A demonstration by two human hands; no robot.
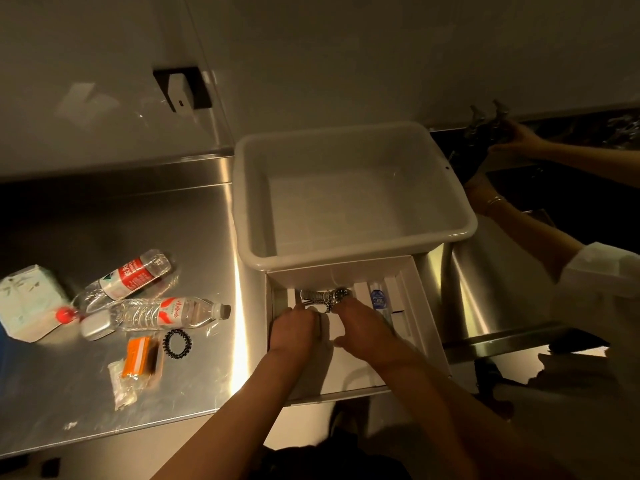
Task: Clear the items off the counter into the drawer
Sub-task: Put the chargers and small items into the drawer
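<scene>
White tub (349, 216) overhangs drawer (424, 327) rear; drawer front open from above.

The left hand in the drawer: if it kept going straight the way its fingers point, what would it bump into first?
Probably the wristwatch, whose metal band lies just past the left hand in the drawer. Depth is hard to judge; the fingertips may already touch it.

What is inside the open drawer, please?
In the drawer lie a metal wristwatch and a blue-labelled item. Both hands, left and right, reach in and cover what lies under them.
</scene>
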